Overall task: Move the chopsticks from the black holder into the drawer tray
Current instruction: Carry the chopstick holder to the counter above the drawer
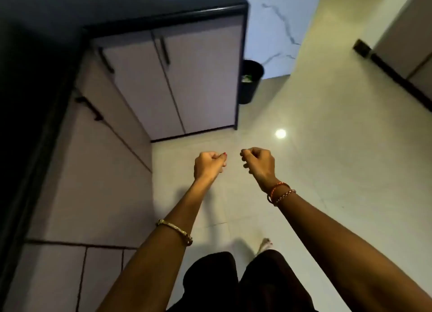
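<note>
Both hands curling empty above the floor, chopsticks nowhere in sight

The left hand (pixel 208 165) and right hand (pixel 258 163) are hovering side by side, fingers curled into loose fists and holding nothing. Below them the pale tiled floor (pixel 327 171) is showing; at ten o'clock the grey drawer fronts (pixel 98 171) are standing closed under the dark desk (pixel 35 54), with cupboard doors (pixel 173 82) at eleven and a black bin (pixel 251 81) at twelve. Neither chopsticks, black holder nor tray is appearing in view. Chopsticks should be handling as light, stiff and slightly slippery sticks; pinching the bundle near mid-length, thumb against fingers, would likely be keeping them from fanning out or sliding.
</note>
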